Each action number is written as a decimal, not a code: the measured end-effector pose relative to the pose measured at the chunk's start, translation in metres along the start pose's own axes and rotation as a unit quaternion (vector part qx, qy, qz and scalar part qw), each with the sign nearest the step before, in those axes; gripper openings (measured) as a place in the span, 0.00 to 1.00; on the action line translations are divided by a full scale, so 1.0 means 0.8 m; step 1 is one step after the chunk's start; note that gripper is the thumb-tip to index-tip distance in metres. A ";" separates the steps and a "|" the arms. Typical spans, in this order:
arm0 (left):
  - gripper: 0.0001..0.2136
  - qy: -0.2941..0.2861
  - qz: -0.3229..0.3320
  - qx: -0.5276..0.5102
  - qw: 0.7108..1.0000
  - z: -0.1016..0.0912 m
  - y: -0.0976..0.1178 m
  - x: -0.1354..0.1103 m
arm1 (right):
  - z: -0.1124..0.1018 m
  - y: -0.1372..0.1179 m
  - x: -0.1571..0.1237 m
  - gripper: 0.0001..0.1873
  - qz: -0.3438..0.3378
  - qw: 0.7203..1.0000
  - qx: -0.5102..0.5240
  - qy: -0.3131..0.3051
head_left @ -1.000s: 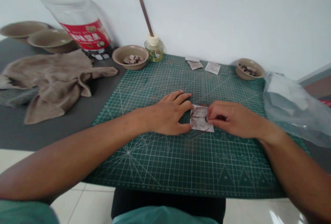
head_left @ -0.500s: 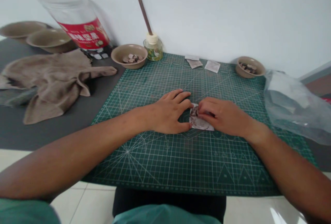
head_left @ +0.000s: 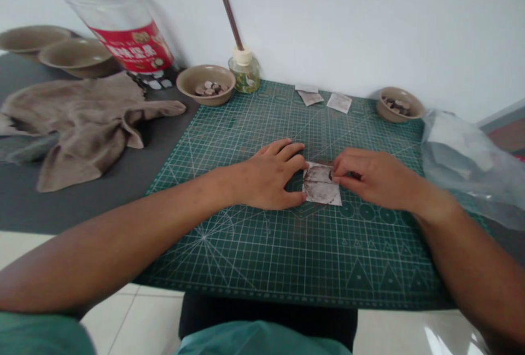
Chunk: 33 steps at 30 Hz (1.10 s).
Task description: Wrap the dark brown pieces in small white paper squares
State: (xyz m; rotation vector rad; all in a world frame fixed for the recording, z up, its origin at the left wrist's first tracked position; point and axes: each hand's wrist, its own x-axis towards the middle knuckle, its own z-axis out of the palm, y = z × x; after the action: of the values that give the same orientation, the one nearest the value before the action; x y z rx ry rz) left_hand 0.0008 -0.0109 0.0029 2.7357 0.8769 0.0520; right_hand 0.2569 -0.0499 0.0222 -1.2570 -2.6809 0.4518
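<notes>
A small white paper square (head_left: 322, 192) with dark brown smudges and a line across it lies flat on the green cutting mat (head_left: 262, 267). My left hand (head_left: 276, 174) rests palm down with fingers spread, its thumb and forefinger tips at the square's left edge. At the right edge, my right hand (head_left: 363, 174) is closed in a pinch. A small dark piece (head_left: 330, 175) shows at its fingertips, mostly hidden by them.
Several paper squares (head_left: 339, 103) lie at the mat's back edge. Bowls of small pieces (head_left: 205, 86) (head_left: 400, 104) flank them. A reed diffuser (head_left: 245, 73), jar (head_left: 137, 51) and brown cloth (head_left: 88, 131) stand or lie left. Right is a clear plastic bag (head_left: 463, 163).
My right hand has moved right across the paper square, still pinched, uncovering more of its smudged surface. My left hand stays at the left edge. The view has shifted slightly.
</notes>
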 end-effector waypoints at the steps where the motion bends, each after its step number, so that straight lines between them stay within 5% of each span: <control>1: 0.29 -0.002 0.004 -0.001 1.000 0.000 0.000 0.000 | 0.001 -0.002 -0.001 0.06 -0.019 0.999 0.025 -0.019; 8: 0.29 -0.002 -0.003 0.001 1.000 -0.001 0.000 -0.001 | 0.005 0.003 0.008 0.06 0.027 0.999 -0.015 0.033; 12: 0.29 -0.010 0.005 -0.002 1.000 -0.002 -0.001 0.000 | 0.005 -0.005 0.003 0.06 -0.031 0.998 0.039 -0.031; 14: 0.29 -0.011 0.010 -0.002 1.000 -0.001 -0.002 0.000 | 0.008 -0.012 0.002 0.06 -0.037 0.999 0.018 -0.010; 18: 0.29 0.006 0.006 0.001 1.000 0.000 -0.003 0.000 | 0.005 -0.007 0.004 0.06 0.040 0.998 -0.039 0.036; 23: 0.29 -0.002 0.010 -0.002 1.000 -0.001 -0.002 0.000 | 0.007 -0.012 0.002 0.06 -0.034 0.999 0.012 -0.014; 27: 0.30 0.020 0.013 0.001 1.000 0.002 -0.004 0.001 | 0.010 -0.016 0.008 0.08 0.031 0.997 -0.060 0.043; 33: 0.29 0.018 0.010 -0.006 1.000 0.003 -0.003 0.001 | 0.005 -0.011 0.003 0.06 -0.027 0.999 0.011 -0.018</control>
State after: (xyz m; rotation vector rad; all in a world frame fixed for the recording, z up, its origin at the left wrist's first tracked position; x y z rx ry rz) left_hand 0.0007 -0.0092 -0.0001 2.7395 0.8571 0.1101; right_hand 0.2484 -0.0542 0.0214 -1.1774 -2.7240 0.5008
